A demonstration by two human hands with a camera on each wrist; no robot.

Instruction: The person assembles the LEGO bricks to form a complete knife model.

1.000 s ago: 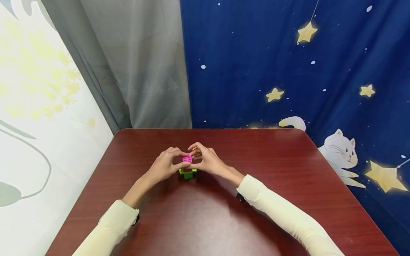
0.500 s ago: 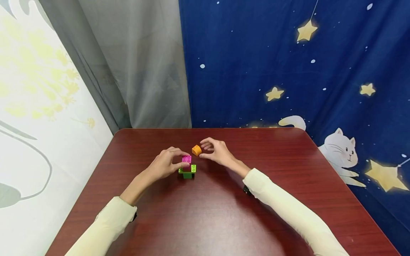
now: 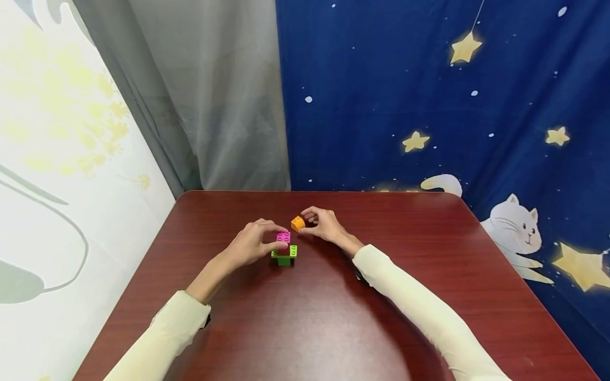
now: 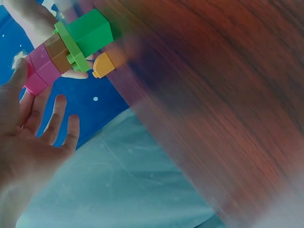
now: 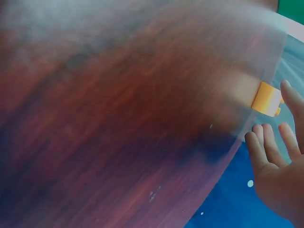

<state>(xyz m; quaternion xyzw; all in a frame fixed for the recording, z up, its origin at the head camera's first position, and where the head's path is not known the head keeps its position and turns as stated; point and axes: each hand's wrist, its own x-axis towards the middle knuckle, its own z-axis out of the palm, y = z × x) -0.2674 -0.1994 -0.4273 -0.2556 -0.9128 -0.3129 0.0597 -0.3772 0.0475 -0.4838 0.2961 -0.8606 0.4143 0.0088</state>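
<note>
A small stack of toy building bricks stands on the table, with a dark green brick (image 4: 91, 32) at the bottom. Above that come a lime green plate (image 3: 293, 251), a brown brick (image 4: 57, 52) and pink bricks (image 3: 284, 237) on top. My left hand (image 3: 251, 243) pinches the pink top between thumb and fingers. Behind and right of the stack lies an orange curved brick (image 3: 297, 224) with studs. My right hand (image 3: 328, 225) is beside it, fingers parted and thumb close to the brick; whether the thumb touches it I cannot tell.
The dark red wooden table (image 3: 314, 328) has its far edge just beyond the bricks. A grey curtain (image 3: 238, 106) and a blue curtain with stars (image 3: 362, 106) hang behind it. A white patterned cloth (image 3: 57, 227) hangs at the left.
My right hand has left the pink bricks and moved right and back, beside the orange brick. The left hand keeps its pinch on the stack's top. The head view has shifted slightly.
</note>
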